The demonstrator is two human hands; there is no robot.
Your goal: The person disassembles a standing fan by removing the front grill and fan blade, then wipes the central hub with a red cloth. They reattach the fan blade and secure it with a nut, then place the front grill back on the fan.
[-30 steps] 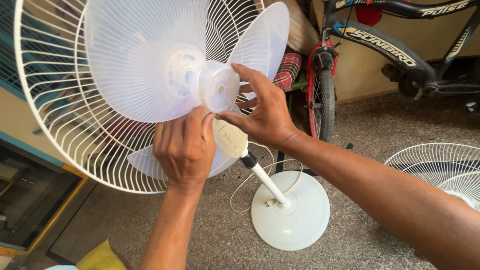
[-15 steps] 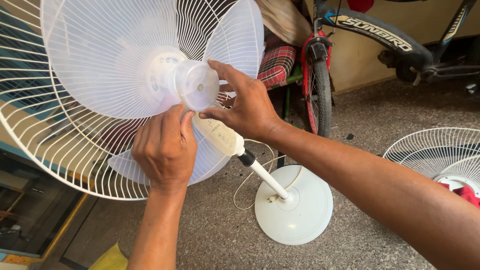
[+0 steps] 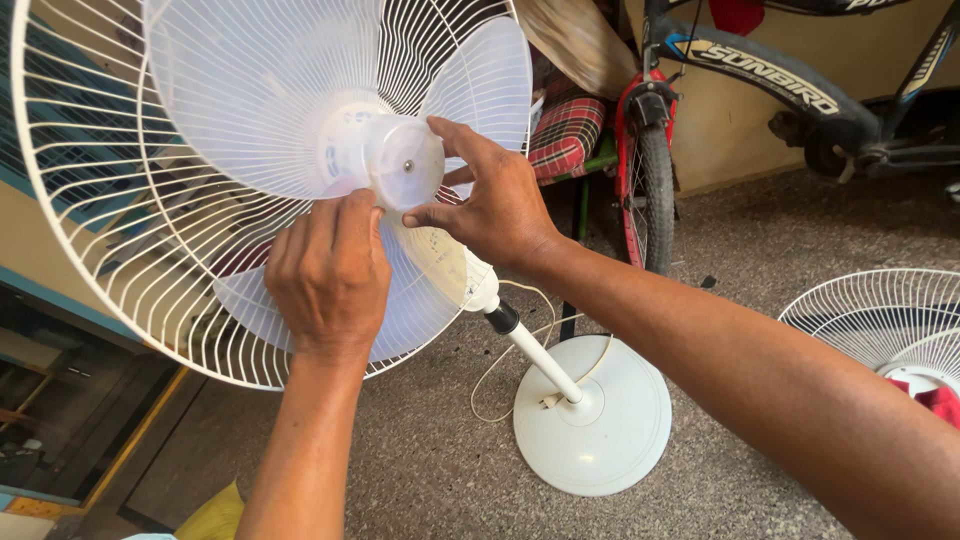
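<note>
Fan blade hub, seated at the centre of the rear grille, is pinched by right hand while left hand grips beneath, apparently seating it; next move likely calls for steady rotation.

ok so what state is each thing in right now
translucent white plastic fan blade: mounted, exposed, front guard off
white wire rear guard: fitted behind blade
clear round blade hub cap: on the hub, gripped
left hand: fingers at hub
right hand: pinching hub cap
round white fan base: on floor
second white wire guard: detached, lying on floor
</note>
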